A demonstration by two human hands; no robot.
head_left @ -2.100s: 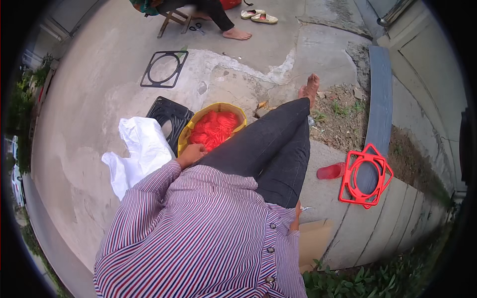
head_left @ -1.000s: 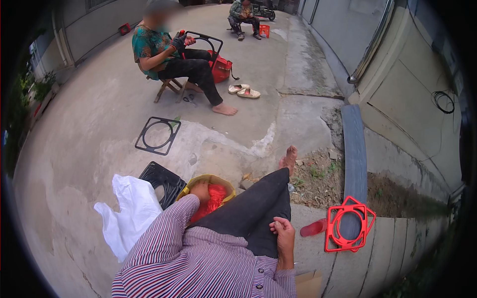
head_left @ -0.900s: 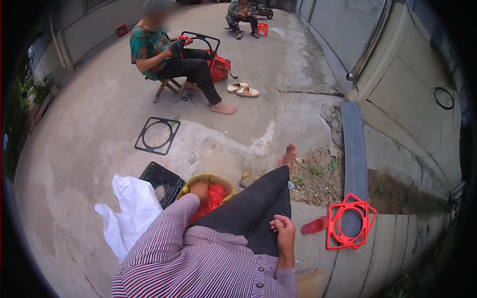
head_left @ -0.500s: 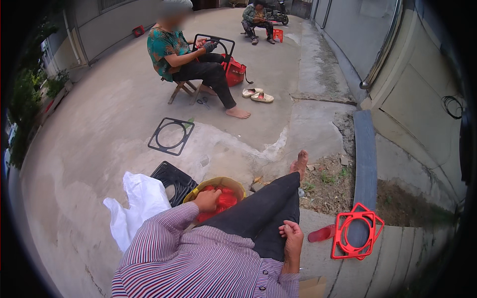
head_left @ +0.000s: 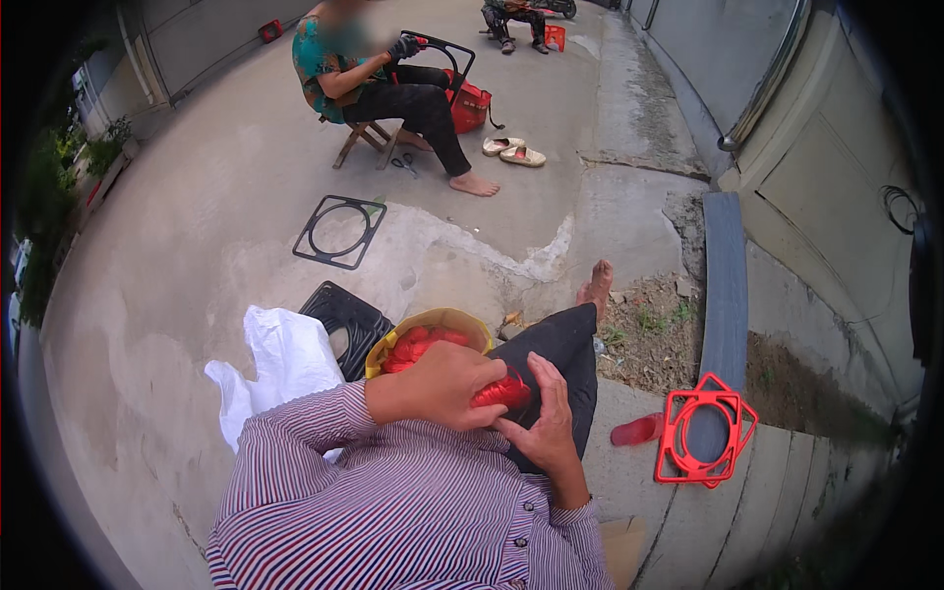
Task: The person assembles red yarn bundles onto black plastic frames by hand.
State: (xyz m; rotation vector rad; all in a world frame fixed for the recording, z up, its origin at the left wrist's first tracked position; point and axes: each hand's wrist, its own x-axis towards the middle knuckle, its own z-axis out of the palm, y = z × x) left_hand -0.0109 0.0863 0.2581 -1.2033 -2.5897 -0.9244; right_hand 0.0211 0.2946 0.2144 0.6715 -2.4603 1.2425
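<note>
My left hand (head_left: 442,382) is closed on a shiny red bundle (head_left: 507,391) above my lap; its exact kind cannot be made out. Beside it, my right hand (head_left: 549,423) has its fingers stretched apart, with the thumb close to the bundle's lower side. Whether that thumb touches it is hard to tell. Just beyond my left wrist stands a yellow-rimmed bucket (head_left: 479,321) holding more red shiny bundles (head_left: 421,341), partly covered by my hand.
White sacking (head_left: 285,356) and a stack of black frames (head_left: 346,320) lie left of the bucket. A black frame (head_left: 307,231) lies farther off. Red frames (head_left: 672,447) and a red cylindrical piece (head_left: 637,430) are at right. Ahead, a seated person (head_left: 344,74) holds another frame.
My left hand has come out of the bucket with a red bundle and moved right over my lap. My right hand has risen toward it, fingers spreading. The view has tilted down slightly.
</note>
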